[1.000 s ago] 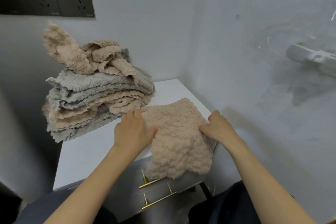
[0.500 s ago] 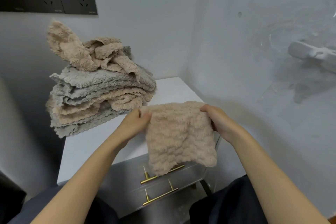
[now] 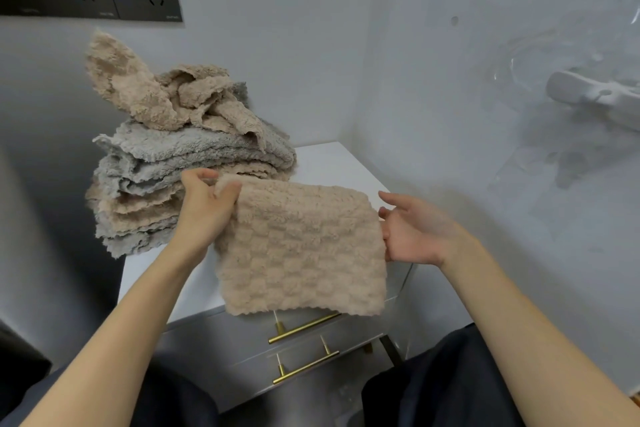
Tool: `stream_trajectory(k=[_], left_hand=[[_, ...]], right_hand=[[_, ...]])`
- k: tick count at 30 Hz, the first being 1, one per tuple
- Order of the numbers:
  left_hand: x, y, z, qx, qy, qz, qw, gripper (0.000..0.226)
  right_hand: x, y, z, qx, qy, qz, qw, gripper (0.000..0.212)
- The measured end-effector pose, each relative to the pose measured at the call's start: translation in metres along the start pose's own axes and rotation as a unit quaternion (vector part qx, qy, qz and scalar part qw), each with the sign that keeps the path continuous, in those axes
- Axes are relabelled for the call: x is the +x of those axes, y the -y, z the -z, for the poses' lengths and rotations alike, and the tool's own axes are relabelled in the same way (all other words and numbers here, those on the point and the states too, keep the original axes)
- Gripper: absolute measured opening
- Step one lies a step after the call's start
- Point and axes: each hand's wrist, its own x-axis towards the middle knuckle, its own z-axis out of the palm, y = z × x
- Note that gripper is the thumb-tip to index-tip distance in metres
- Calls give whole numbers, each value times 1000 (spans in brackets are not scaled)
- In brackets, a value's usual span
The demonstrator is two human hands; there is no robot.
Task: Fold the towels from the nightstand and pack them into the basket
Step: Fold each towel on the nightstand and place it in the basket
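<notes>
Fingers (image 3: 202, 176) of left hand (image 3: 204, 211) pinched towel (image 3: 301, 246) at its 10 o'clock corner. Right hand (image 3: 412, 230) at 3 had just let go, fingers spread, so prob another fold next.

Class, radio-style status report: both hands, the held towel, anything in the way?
Left hand pinches beige towel at top corner. Right hand open at its right edge. Towel pile behind, nothing blocking.

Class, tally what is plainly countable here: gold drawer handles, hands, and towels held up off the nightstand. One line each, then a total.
Gold drawer handles: 2 (upper handle, lower handle)
Hands: 2 (left hand, right hand)
Towels held up: 1 (beige towel)
Total: 5
The stacked pile overlaps too much to count.
</notes>
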Motion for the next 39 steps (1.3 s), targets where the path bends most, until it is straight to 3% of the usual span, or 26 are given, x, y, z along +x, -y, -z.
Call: stream_trajectory(k=[4, 6, 9, 10, 15, 19, 22, 26, 29, 32, 35, 39], left_hand=[[-3, -1, 7, -9, 2, -48, 999, 33], [-5, 0, 7, 14, 2, -79, 997, 29], [-4, 1, 10, 46, -13, -116, 992, 22], [-2, 2, 12, 50, -22, -123, 991, 20], [2, 6, 18, 59, -36, -118, 991, 15], [0, 6, 17, 73, -35, -114, 990, 10], [1, 6, 19, 85, -26, -103, 991, 12], [3, 4, 25, 82, 16, -74, 994, 21], [2, 1, 32, 53, 117, -37, 991, 18], [1, 1, 37, 90, 199, -1, 976, 58], [-3, 0, 35, 135, 185, -35, 973, 70], [-6, -3, 37, 194, 95, -113, 970, 46]], right_hand=[[3, -3, -5, -13, -14, 31, 999, 19], [5, -3, -7, -51, -63, 83, 993, 34], [9, -3, -8, -71, -155, 189, 967, 25], [10, -2, -6, -55, -172, 207, 962, 31], [2, -4, -5, -10, -116, 115, 986, 32], [3, -9, -4, -94, -121, 115, 981, 72], [4, -12, -2, -186, -128, 132, 965, 83], [1, -9, 4, -247, -171, 223, 927, 66], [-1, -7, 9, -343, -229, 287, 865, 55], [-2, -8, 10, -371, -222, 311, 846, 51], [-2, -8, 10, -405, -237, 343, 814, 44], [-2, -11, 15, -511, -294, 397, 703, 28]])
